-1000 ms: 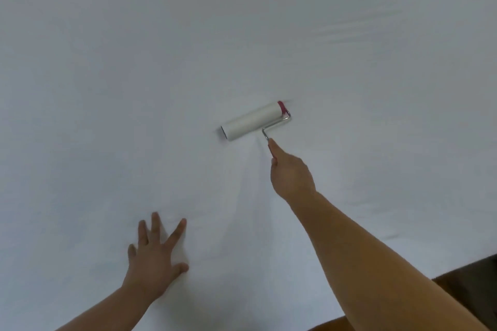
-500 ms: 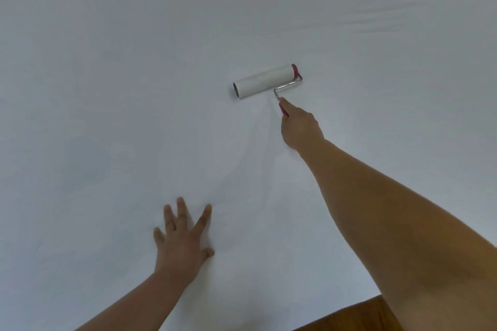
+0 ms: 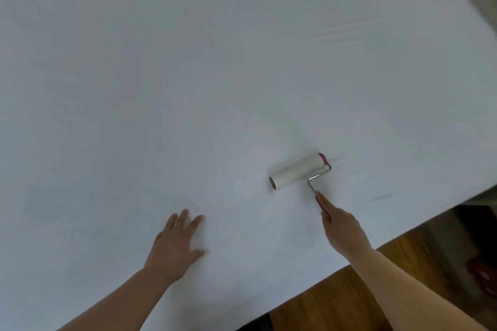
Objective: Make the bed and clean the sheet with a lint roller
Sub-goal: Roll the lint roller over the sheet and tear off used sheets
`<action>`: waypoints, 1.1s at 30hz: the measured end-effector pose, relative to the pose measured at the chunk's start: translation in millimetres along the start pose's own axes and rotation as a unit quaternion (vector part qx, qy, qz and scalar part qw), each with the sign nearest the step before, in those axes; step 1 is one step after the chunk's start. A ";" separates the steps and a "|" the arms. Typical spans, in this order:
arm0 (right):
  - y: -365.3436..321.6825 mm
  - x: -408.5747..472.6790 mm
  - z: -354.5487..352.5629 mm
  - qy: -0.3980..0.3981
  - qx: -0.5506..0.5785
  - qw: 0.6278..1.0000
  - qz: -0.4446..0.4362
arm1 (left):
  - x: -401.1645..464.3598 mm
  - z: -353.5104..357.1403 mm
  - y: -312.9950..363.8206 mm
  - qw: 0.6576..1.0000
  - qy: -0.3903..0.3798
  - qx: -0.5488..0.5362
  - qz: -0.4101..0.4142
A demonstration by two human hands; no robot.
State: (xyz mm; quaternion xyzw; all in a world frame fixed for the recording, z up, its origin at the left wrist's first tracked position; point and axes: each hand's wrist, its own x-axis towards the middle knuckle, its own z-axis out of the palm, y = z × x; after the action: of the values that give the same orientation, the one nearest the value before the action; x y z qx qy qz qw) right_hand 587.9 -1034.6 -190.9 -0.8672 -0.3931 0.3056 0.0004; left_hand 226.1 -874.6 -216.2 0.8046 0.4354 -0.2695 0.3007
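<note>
**A:** What have you got on the head view?

**B:** I'm looking down at a smooth white bed sheet that fills most of the view. My right hand is wrapped round the pink handle of a white paper lint roller with a bent silver wire neck, forefinger laid along the handle towards the neck.

**A:** And the roller itself?

**B:** Its drum lies on the sheet, beyond the right hand, tilted so the pink end cap points up and to the right and the open cardboard core faces left.

**A:** Left hand?

**B:** My left hand lies flat on the sheet with fingers straight and slightly spread, thumb out to the right, well apart from the roller.

**A:** Anything else?

**B:** Faint creases at upper right, and brown wooden floor past the bed's edge at lower right.
</note>
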 end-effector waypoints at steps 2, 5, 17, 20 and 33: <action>15.0 -24.4 3.3 -0.012 -0.014 1.000 0.016 | -12.2 0.3 -5.2 1.000 -0.006 0.015 0.012; 38.6 -58.7 8.1 -0.020 -0.041 0.998 0.039 | -31.2 4.2 -16.1 0.998 -0.012 0.041 0.035; 16.3 -189.6 72.8 -0.112 -0.078 0.990 0.046 | -62.3 41.0 -56.0 0.989 0.049 0.119 -0.070; -11.0 -182.2 89.2 -0.114 -0.081 0.990 0.032 | -41.1 36.5 -59.1 0.987 0.046 0.067 -0.137; -190.4 18.3 63.9 0.021 0.032 0.997 -0.074 | -12.6 45.5 -73.4 0.988 0.014 0.090 -0.122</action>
State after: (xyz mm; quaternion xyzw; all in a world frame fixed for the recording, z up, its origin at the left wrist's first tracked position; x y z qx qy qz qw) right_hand 433.4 -905.8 -206.7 -0.8416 -0.4460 0.2989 0.0592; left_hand 149.0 -881.8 -256.4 0.7730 0.5086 -0.3308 0.1852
